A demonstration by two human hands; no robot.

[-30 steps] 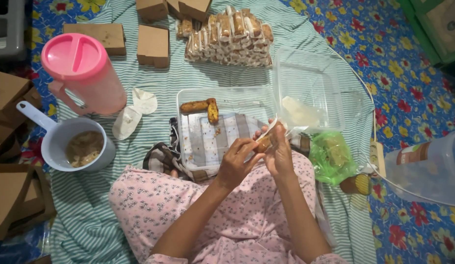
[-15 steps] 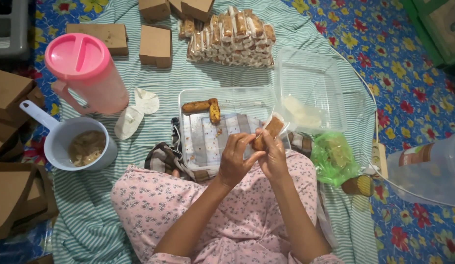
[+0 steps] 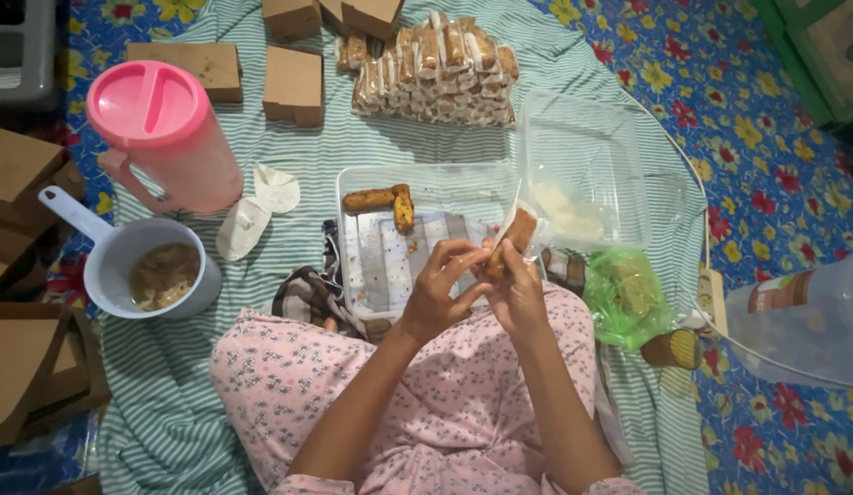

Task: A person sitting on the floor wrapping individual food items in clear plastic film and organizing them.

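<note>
Both of my hands meet above my lap, over the near edge of a clear plastic tray (image 3: pixel 353 183). My left hand (image 3: pixel 440 289) and my right hand (image 3: pixel 518 291) together grip a brown fried roll (image 3: pixel 516 236) that sits partly inside a thin clear wrapper. The roll points up and to the right. Two more fried rolls (image 3: pixel 382 200) lie in the far left corner of the tray, on a striped cloth. A heap of wrapped rolls (image 3: pixel 440 69) is stacked farther away on the striped mat.
A pink lidded jug (image 3: pixel 165 137) and a white ladle pot (image 3: pixel 152 270) with brown filling stand at left. Brown cardboard boxes (image 3: pixel 294 84) lie at the far side and left edge. A clear lid (image 3: pixel 582 165), green bag (image 3: pixel 633 293) and clear bottle (image 3: pixel 798 316) are at right.
The roll has been raised and turned from lying between my fingers to pointing up and right, with the wrapper drawn further over it. My hands stayed in the same place.
</note>
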